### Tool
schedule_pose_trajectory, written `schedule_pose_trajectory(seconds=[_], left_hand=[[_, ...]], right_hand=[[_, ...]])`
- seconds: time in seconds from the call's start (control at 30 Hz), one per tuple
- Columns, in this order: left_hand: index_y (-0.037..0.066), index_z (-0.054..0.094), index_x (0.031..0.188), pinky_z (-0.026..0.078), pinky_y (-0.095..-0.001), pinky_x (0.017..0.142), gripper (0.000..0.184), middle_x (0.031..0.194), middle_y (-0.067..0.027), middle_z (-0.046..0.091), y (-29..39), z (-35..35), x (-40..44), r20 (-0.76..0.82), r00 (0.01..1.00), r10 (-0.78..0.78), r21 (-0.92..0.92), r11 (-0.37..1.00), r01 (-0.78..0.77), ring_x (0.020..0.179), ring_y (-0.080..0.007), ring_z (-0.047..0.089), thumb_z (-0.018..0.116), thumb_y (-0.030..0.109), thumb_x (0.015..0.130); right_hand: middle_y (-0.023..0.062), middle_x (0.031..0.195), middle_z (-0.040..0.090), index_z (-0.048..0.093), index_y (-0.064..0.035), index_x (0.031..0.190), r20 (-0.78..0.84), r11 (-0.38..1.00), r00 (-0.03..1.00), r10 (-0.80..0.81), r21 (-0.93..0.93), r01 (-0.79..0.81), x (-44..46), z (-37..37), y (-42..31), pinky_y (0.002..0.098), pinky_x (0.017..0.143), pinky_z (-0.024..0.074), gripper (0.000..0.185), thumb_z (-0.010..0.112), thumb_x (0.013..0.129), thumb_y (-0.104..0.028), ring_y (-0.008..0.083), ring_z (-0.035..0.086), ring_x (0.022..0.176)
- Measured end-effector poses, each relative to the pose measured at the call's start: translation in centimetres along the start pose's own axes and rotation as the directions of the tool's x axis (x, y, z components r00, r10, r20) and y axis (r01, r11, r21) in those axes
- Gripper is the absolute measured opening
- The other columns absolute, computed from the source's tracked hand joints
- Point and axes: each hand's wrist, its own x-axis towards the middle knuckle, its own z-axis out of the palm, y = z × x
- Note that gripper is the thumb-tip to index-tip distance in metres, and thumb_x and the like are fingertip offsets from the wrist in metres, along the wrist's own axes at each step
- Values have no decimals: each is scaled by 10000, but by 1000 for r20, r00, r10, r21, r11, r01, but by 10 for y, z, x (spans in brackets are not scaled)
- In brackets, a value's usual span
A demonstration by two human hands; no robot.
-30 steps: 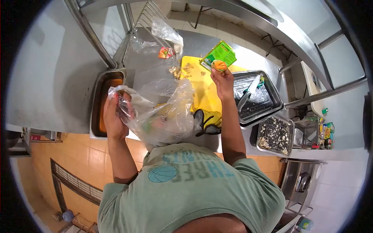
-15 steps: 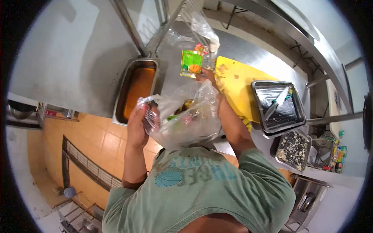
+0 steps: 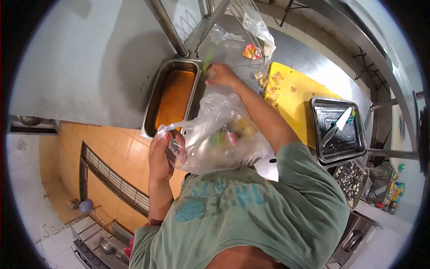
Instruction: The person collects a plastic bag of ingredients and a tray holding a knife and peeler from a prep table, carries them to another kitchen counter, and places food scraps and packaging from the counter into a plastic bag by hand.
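Note:
My left hand (image 3: 162, 154) is closed on the gathered edge of a clear plastic bag (image 3: 210, 154). Through its cloudy film show blurred green, red and yellow items that I cannot name. My right hand (image 3: 221, 75) reaches past the bag to the right rim of a deep metal pan (image 3: 197, 87) holding orange liquid (image 3: 176, 96). At its fingertips is a green packet (image 3: 208, 60), turned nearly edge-on and smeared by motion. The fingers seem to pinch its lower end.
On the steel table (image 3: 300, 49), a yellow cutting board (image 3: 298, 96) carries brownish scraps, beside a dark tray (image 3: 338, 143) with a knife (image 3: 337, 127). A red packet (image 3: 251, 51) lies by a wire rack (image 3: 228, 13). Another tray (image 3: 351, 181) holds pale bits.
My right hand has carried the green packet leftward to the pan's rim, turning its printed face away. My left hand keeps hold of the bag. The view has shifted a little.

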Motion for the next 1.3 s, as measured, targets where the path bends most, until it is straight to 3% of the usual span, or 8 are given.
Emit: schedule_pose_trajectory(seconds=[0.1, 0.27, 0.53, 0.67, 0.93, 1.1, 1.23, 1.3], left_hand=[[0, 479, 806, 388, -246, 424, 321, 631, -96, 507, 1, 2, 10, -5, 1000, -22, 65, 998, 23, 479, -155, 482, 436, 315, 858], [-5, 474, 808, 391, -248, 427, 334, 631, -98, 505, 3, 4, 26, -12, 998, -66, 70, 995, 67, 483, -154, 482, 435, 323, 859], [-9, 458, 835, 402, -253, 438, 363, 641, -107, 496, -4, 1, 32, -63, 998, -16, 66, 998, 21, 500, -161, 486, 432, 353, 861], [-23, 446, 878, 413, -256, 450, 397, 665, -129, 517, 1, 2, 24, 0, 1000, 27, 65, 997, -27, 529, -176, 513, 466, 372, 850], [-59, 543, 875, 426, -246, 588, 486, 766, -149, 596, 1, -9, 15, 1, 1000, -8, 197, 980, 8, 642, -169, 550, 406, 407, 857], [-71, 478, 994, 430, -212, 428, 340, 926, -239, 583, -1, 7, 15, 154, 985, 75, 28, 996, -80, 428, -121, 496, 348, 225, 889], [-69, 477, 1023, 447, -230, 444, 348, 975, -235, 574, -3, 3, 9, 121, 971, 205, 36, 977, -211, 453, -124, 503, 332, 220, 894], [-46, 477, 1038, 449, -284, 658, 371, 984, -220, 574, -8, -3, 3, 105, 971, 212, 24, 976, -216, 763, -198, 537, 348, 269, 892]], right_hand=[[176, 972, 558, 578, -146, 1013, 80, 973, 996, -41, 228, 22, -2, -10, 25, 377, 778, 440, 482, 737, 562, -201, 324, 556, 876], [128, 990, 539, 591, -188, 994, -129, 955, 991, 34, -289, -71, 25, -50, 69, 381, 803, 453, 402, 642, 613, -71, 321, 540, 942], [90, 1062, 542, 622, -192, 950, -447, 790, 895, 11, -545, -281, 105, -69, 43, 358, 845, 437, 284, 603, 676, -121, 347, 519, 963], [96, 1013, 598, 609, -167, 995, -180, 827, 924, 338, -411, -383, 124, -65, 62, 364, 846, 440, 292, 611, 703, -176, 275, 566, 948], [71, 866, 622, 595, -58, 919, -62, 973, 990, -126, 187, 136, -45, -113, -64, 307, 829, 410, 140, 551, 788, -85, 170, 591, 778], [56, 802, 607, 549, -6, 903, 303, 830, 804, -513, 414, 374, -99, -137, -123, 282, 782, 427, 107, 506, 815, -50, 136, 574, 727], [56, 764, 589, 528, -7, 885, 814, 970, 567, -129, 222, -97, -146, -161, -155, 274, 654, 460, 95, 508, 803, -52, 125, 578, 674], [58, 747, 582, 529, -6, 867, 949, 914, 309, 54, 78, -398, -166, -164, -165, 278, 598, 462, 92, 516, 784, -43, 117, 581, 649]])
